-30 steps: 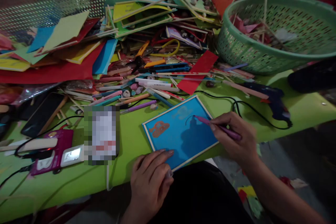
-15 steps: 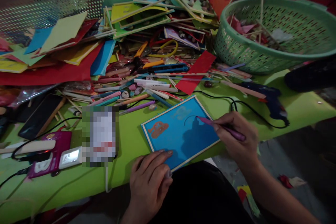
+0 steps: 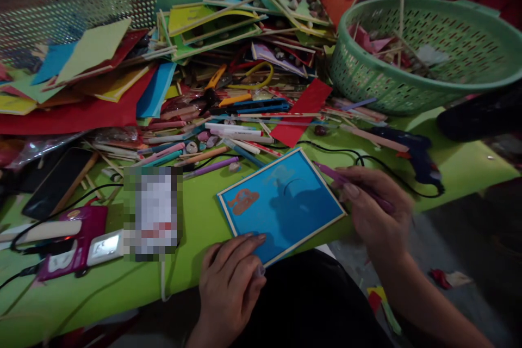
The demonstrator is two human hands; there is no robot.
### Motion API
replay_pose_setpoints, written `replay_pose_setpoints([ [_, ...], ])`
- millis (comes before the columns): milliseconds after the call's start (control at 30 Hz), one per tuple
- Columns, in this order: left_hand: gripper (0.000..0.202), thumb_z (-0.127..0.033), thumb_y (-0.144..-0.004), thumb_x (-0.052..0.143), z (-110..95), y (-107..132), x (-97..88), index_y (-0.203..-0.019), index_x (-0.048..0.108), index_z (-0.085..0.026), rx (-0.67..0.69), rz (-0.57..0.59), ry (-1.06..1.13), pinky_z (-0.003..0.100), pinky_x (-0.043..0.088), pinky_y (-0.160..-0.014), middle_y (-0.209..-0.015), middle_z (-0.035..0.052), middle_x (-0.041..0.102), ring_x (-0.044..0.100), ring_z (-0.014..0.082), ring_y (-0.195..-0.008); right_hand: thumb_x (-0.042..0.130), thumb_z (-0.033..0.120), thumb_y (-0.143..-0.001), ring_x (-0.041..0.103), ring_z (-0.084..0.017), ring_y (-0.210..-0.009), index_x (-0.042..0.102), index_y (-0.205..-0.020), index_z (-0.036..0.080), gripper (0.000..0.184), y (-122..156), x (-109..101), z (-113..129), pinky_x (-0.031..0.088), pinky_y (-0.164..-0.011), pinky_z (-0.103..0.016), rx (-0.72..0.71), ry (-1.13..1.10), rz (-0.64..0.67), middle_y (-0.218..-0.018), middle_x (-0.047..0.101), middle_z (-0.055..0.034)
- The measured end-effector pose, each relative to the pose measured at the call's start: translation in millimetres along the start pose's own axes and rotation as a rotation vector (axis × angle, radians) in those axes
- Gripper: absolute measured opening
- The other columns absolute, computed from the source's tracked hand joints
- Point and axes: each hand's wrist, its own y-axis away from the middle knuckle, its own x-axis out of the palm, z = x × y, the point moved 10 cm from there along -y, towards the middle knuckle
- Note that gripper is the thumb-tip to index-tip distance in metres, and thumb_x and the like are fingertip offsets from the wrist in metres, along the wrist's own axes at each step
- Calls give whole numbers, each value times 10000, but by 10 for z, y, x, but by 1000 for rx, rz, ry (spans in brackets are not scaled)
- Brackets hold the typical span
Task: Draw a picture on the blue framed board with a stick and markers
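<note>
Left hand (image 3: 230, 283) is laid flat, empty, on the near edge of the blue card (image 3: 285, 212), pinned to the green bench (image 3: 196, 217). Purple pen (image 3: 338, 176) is gripped in right hand (image 3: 375, 212), tip beside the card's right corner. Drawing is judged in hand; the tip must be set on the card.

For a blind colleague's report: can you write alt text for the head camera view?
A person's left hand rests on a blue framed board on a green table while the right hand holds a purple pen by its right edge. Behind lie heaped coloured papers, pens and a green basket.
</note>
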Motion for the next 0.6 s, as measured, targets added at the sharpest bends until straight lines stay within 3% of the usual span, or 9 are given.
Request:
replay_pose_setpoints([
  [100, 348, -347, -1134, 381, -25, -28, -34, -937, 647, -237, 17, -13, 6, 377, 400, -929, -1225, 47, 817, 720, 211, -1129, 845, 302, -874, 741, -227, -877, 829, -1032, 306, 159, -64, 27, -30, 574, -734, -329, 47, 43, 97, -1006, 794, -24],
  [200, 363, -362, -1139, 373, -27, -38, -43, -931, 641, -232, 26, -12, 5, 373, 401, -926, -1229, 44, 815, 716, 208, -1134, 853, 336, -875, 718, -217, -771, 831, -1015, 312, 143, -92, 4, -81, 538, -641, -324, 115, 127, 172, -911, 791, -18],
  [400, 327, -350, -1132, 381, 7, 11, 31, -969, 643, -243, 47, 49, -29, 388, 385, -938, -1290, 35, 794, 695, 215, -1183, 827, 411, -893, 635, -199, -615, 772, -883, 330, 98, -89, -32, -120, 442, -527, -343, 130, 191, 197, -760, 729, -5],
  [600, 322, -347, -1135, 374, -15, -5, 15, -976, 632, -238, 57, 41, -32, 385, 386, -936, -1263, 47, 803, 696, 215, -1171, 815, 398, -900, 612, -203, -570, 756, -894, 321, 98, -91, 18, -139, 383, -453, -344, 124, 217, 233, -749, 725, -19],
])
